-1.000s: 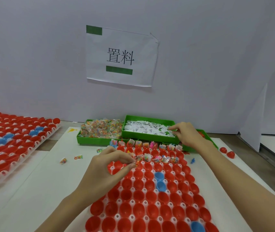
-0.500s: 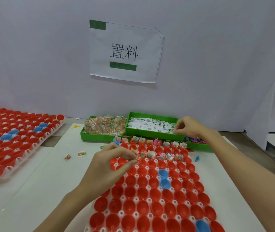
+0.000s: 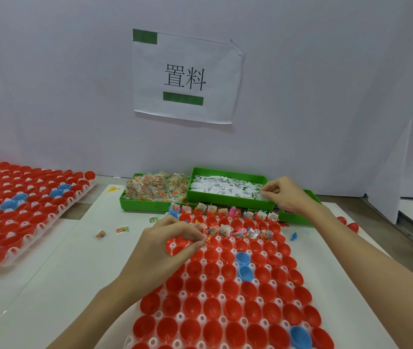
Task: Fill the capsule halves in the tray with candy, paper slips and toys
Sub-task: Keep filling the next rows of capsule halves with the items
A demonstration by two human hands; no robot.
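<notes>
Left hand [image 3: 167,244] still pinching candy packet [image 3: 207,240] over second-row capsule half, frame centre. Right hand [image 3: 284,195] has settled on paper slips [image 3: 225,188] in green bin, pinching one. Tray [image 3: 225,293] mostly unfilled.

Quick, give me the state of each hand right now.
Left hand: pinching a small candy packet over the tray of red capsule halves.
Right hand: fingers curled, pinching paper slips in the green bin.
</notes>
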